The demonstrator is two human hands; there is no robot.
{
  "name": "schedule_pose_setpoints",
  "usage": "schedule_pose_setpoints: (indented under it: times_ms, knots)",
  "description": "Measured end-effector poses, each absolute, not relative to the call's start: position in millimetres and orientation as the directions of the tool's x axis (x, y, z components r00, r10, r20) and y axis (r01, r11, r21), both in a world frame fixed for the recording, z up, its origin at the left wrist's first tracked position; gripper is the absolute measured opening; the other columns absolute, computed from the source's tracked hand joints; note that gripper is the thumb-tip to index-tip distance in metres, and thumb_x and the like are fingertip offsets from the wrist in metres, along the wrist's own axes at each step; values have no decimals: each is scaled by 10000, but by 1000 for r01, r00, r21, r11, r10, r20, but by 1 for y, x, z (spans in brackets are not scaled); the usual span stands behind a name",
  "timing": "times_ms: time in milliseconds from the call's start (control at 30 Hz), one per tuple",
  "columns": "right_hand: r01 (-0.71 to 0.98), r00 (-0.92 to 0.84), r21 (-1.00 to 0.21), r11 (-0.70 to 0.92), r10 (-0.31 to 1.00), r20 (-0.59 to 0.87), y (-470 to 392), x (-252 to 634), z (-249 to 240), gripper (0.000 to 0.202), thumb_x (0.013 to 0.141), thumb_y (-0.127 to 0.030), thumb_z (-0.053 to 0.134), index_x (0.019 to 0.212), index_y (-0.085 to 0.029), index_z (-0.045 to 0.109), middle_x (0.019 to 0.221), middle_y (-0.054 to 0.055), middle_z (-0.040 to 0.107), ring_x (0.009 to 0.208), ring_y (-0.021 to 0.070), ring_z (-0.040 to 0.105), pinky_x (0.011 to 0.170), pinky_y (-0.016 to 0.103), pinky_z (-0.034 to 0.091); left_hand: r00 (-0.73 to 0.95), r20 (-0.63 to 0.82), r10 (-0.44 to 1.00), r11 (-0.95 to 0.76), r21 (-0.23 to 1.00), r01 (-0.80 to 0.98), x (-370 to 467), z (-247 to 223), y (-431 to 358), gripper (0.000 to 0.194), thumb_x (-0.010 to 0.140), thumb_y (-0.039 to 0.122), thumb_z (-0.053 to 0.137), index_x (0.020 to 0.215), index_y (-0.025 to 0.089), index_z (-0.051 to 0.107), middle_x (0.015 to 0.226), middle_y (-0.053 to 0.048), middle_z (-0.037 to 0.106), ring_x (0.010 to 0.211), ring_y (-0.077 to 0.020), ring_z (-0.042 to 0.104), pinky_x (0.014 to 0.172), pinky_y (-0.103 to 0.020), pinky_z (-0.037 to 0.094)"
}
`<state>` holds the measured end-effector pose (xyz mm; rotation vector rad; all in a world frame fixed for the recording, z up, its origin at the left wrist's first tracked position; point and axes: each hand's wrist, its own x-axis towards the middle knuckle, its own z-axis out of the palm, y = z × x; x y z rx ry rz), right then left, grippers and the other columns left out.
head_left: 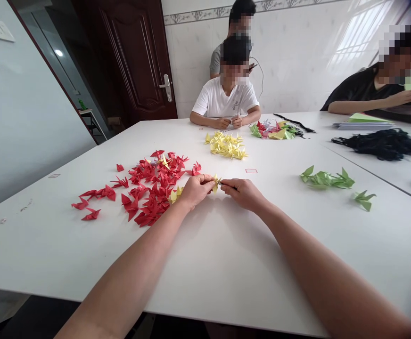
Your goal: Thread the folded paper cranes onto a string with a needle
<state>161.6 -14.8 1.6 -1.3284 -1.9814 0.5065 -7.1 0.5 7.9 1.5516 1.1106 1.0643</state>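
Observation:
My left hand is closed, pinching a small yellow paper crane above the table. In my right hand is a slim dark tool, its tip touching the crane; most of it is hidden by the fingers, so its kind is unclear. A pile of red paper cranes lies to the left of my left hand. Among them is a yellow folded piece, partly behind that hand. Further back on the table, yellow paper cranes are heaped together.
Green paper cranes rest at the right of the white table. Beyond them are black tassels and a stack of paper. A mixed colored pile sits near a seated person in white. Another person sits far right.

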Motion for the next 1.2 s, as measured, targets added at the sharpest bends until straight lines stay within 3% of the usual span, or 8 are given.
schedule_pose_setpoints:
  times_ms: [367, 533, 633, 833, 1000, 1100, 1200]
  knots:
    - [646, -266, -639, 417, 908, 324, -19, 162, 7, 267, 779, -390, 474, 774, -202, 664, 617, -3, 605, 563, 129, 492, 518, 230, 327, 228, 128, 965, -170, 971, 171, -6, 9, 0, 204, 668, 317, 610, 778, 151, 653, 689, -14, 600, 612, -97, 513, 596, -230, 418]
    - [581, -106, -723, 373, 916, 387, -20, 161, 10, 326, 705, -409, 569, 909, -167, 648, 718, 21, 624, 612, 128, 504, 566, 234, 372, 250, 126, 960, -172, 970, 174, -5, 12, -4, 232, 664, 349, 621, 784, 153, 647, 700, -15, 602, 620, -102, 512, 597, -235, 413]
    - [521, -96, -772, 364, 924, 370, -18, 160, 9, 310, 710, -406, 553, 872, -159, 645, 718, 26, 612, 607, 125, 487, 551, 235, 365, 329, 148, 933, -218, 957, 189, -4, 13, -7, 253, 685, 377, 606, 800, 155, 645, 729, -23, 608, 646, -110, 516, 602, -236, 414]
    - [481, -180, -815, 322, 947, 268, -20, 162, 10, 250, 711, -395, 520, 696, -165, 619, 559, -25, 478, 508, 87, 365, 458, 218, 279, 377, 141, 915, -253, 930, 267, -6, 16, -9, 246, 703, 362, 580, 814, 154, 647, 706, -27, 616, 619, -113, 534, 574, -232, 418]
    - [459, -226, -884, 87, 974, -21, -21, 167, 13, 160, 642, -323, 579, 628, -167, 614, 491, -36, 459, 429, 66, 338, 397, 205, 245, 163, 264, 951, -306, 878, 368, -18, 25, 0, 138, 680, 242, 576, 782, 168, 633, 687, -21, 628, 575, -120, 557, 608, -256, 435]
    - [293, -44, -954, -55, 996, -71, -14, 169, 10, 126, 610, -284, 615, 594, -162, 588, 487, -21, 479, 392, 57, 329, 360, 204, 226, 31, 375, 927, -345, 814, 467, -28, 30, 7, 153, 693, 196, 533, 804, 171, 635, 791, -45, 652, 634, -140, 570, 666, -275, 443]
    - [84, 229, -996, -41, 973, -21, -6, 173, 4, 170, 626, -305, 619, 722, -176, 563, 716, 40, 593, 426, 57, 379, 359, 204, 285, -21, 476, 879, -375, 720, 584, -41, 35, 11, 177, 678, 154, 518, 798, 186, 644, 854, -55, 653, 752, -173, 574, 730, -282, 424]
